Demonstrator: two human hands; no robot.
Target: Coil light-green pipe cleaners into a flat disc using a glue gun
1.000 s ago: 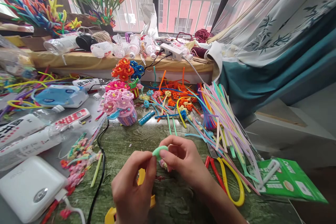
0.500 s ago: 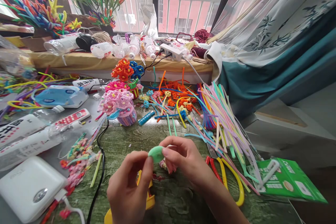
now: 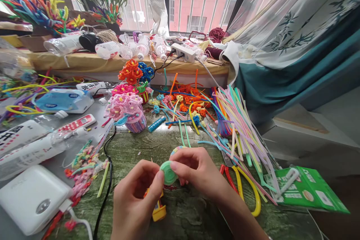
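Note:
A small mint-green coil disc [image 3: 169,173] is pinched between both hands above the dark green wood-grain table [image 3: 194,213]. My left hand [image 3: 137,195] holds its left edge between thumb and index finger. The thumb and fingers of my right hand [image 3: 199,172] grip its upper right edge. Behind my right hand a multicoloured pastel piece [image 3: 180,150] shows in part. Below the disc lies a yellow object [image 3: 159,212], partly covered by my left hand.
Scissors with red and yellow handles [image 3: 239,180] and pastel stems [image 3: 242,127] lie at the right. Flower pots [image 3: 135,122], a blue cylinder [image 3: 156,124] and orange pieces stand beyond. A black cable [image 3: 108,180], power bank [image 3: 35,198] and bottles are left.
The green disc has tilted so that its flat coiled face shows more, and it sits slightly lower. More of the pastel piece behind my right hand is visible.

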